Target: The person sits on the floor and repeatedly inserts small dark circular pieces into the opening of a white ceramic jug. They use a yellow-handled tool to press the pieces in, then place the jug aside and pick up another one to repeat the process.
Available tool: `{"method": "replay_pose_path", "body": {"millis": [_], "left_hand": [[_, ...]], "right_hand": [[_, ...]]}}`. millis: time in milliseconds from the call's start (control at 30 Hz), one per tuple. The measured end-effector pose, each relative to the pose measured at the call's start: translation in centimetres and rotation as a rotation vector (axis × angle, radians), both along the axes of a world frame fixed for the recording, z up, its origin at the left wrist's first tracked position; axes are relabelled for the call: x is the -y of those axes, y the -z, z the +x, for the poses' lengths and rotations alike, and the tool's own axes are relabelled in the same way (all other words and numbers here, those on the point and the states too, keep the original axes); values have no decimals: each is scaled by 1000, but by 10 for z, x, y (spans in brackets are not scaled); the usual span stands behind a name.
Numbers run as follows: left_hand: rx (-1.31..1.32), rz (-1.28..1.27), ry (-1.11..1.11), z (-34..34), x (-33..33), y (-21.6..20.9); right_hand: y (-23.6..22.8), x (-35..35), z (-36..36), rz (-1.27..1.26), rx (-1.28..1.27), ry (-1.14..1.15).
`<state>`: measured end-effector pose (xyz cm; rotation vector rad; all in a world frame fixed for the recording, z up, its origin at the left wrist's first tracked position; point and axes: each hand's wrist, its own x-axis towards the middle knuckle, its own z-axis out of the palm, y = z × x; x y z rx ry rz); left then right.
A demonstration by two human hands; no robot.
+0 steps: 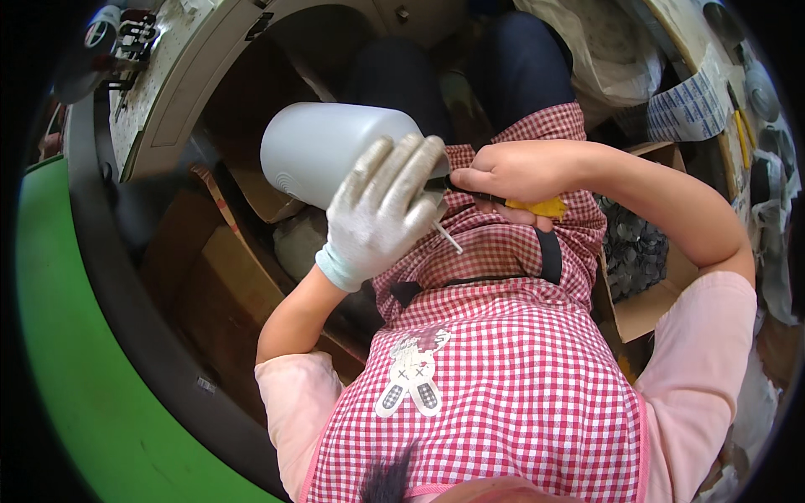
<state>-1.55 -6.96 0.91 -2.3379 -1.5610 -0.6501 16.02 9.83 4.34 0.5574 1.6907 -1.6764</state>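
A translucent white plastic container [323, 151], rounded like a cylinder, lies on its side above my lap. My left hand [381, 197], in a pale grey glove with a light blue cuff, is closed over its right end. Bare, my right hand [511, 172] grips a hand tool [495, 197] with a black and yellow handle, pointing left toward that same end. The tool's tip is mostly hidden by my gloved fingers, so I cannot tell its kind. A thin white strip [449, 237] sticks out below the left hand.
To the right, a cardboard box [629, 314] holds many dark round pieces [633, 247]. More cardboard [214, 268] stands at the left, beside a green surface [67, 335]. A speckled tabletop [172, 42] is at the upper left; a clear plastic bag [620, 63] hangs at the upper right.
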Motion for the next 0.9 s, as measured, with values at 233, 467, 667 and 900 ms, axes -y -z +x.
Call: {"method": "replay_pose_path", "body": {"millis": [233, 467, 667, 900], "left_hand": [[1, -73, -30, -9, 8, 1], [234, 375, -474, -108, 12, -23], [180, 313, -594, -146, 17, -24], [551, 351, -779, -169, 38, -42]], "right_hand": [[22, 17, -18, -604, 224, 292], [13, -164, 89, 433, -432, 986], [63, -454, 267, 1927, 596, 611], [2, -393, 119, 2407, 253, 140]]}}
